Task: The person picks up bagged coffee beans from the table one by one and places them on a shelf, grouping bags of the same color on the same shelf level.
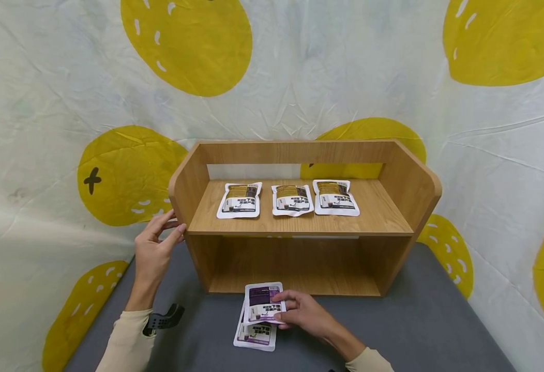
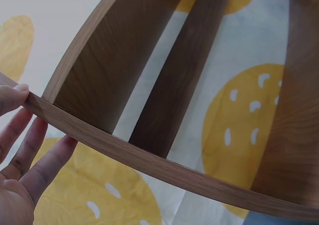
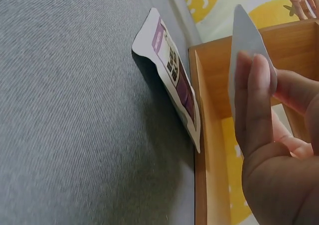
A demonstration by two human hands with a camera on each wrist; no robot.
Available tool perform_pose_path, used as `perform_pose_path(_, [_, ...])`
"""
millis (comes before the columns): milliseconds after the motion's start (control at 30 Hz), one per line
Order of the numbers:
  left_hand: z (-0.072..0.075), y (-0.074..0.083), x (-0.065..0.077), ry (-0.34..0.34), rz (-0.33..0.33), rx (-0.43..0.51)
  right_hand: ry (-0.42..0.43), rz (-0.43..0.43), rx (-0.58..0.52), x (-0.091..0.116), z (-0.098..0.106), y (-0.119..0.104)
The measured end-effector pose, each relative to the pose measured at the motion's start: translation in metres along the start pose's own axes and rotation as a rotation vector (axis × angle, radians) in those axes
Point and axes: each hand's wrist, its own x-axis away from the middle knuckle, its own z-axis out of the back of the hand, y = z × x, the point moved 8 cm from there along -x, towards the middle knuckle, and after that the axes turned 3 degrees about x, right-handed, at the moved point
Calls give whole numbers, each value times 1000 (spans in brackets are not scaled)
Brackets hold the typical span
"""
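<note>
My right hand (image 1: 306, 313) pinches a white pouch with a purple label (image 1: 265, 302) by its right edge. In the right wrist view that pouch (image 3: 244, 36) stands edge-on between thumb and fingers. A second purple-labelled pouch (image 1: 255, 338) lies on the grey table, partly covered by the held one in the head view. At the left, my left hand (image 1: 155, 250) grips the side panel of a wooden two-tier shelf (image 1: 300, 234). The left wrist view has the thumb at the panel's edge (image 2: 99, 135) and the fingertips against its outer face.
Three white pouches with brown-gold labels lie in a row on the upper board: left (image 1: 239, 200), middle (image 1: 292, 200), right (image 1: 335, 198). Raised side walls bound that board. Below is an open compartment (image 1: 290, 263). A curtain with yellow fruit prints (image 1: 300, 67) hangs behind.
</note>
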Motion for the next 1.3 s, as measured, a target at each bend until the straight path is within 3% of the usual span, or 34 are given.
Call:
perform_pose_path(267, [0,2,0,4,6,2,54,13,-44,-7,-6,1])
perform_pose_path(500, [-1,3,0,3,4,8,46,31,-38,-14,-16,0])
perform_pose_path(867, [-1,3,0,-1,-2,13,84,1,8,-30,-23,-1])
perform_pose_path(1300, [-1,0,0,0,3,9,110,-23,-37,-54,-31,2])
